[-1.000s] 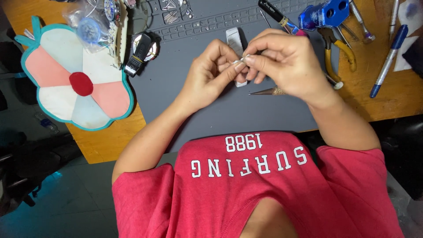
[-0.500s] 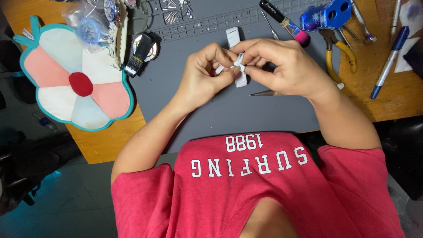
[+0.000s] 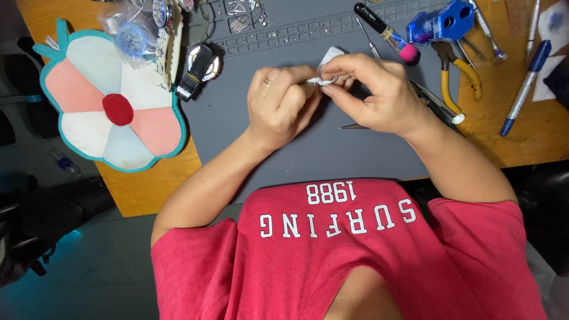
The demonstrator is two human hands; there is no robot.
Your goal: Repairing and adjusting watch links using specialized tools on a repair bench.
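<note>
My left hand [image 3: 283,105] and my right hand [image 3: 373,92] meet over a grey work mat [image 3: 278,148]. Together they pinch a small silvery metal part [image 3: 323,80] with a bit of white cloth or paper [image 3: 329,57] sticking up behind the fingers. What the part is exactly I cannot tell, since the fingers cover most of it. A ring sits on one left finger. A thin pair of tweezers [image 3: 354,125] lies on the mat just under my right hand.
A wristwatch with a black strap [image 3: 198,64] lies at the mat's upper left. A flower-shaped pad [image 3: 112,106] and plastic bags [image 3: 133,29] sit left. Right: a pink-tipped screwdriver [image 3: 388,34], blue tool [image 3: 441,22], yellow-handled pliers [image 3: 462,74], blue pen [image 3: 524,86].
Both hands have shifted slightly up the mat and closer together, turning the small part; the white piece is now more hidden by the fingers.
</note>
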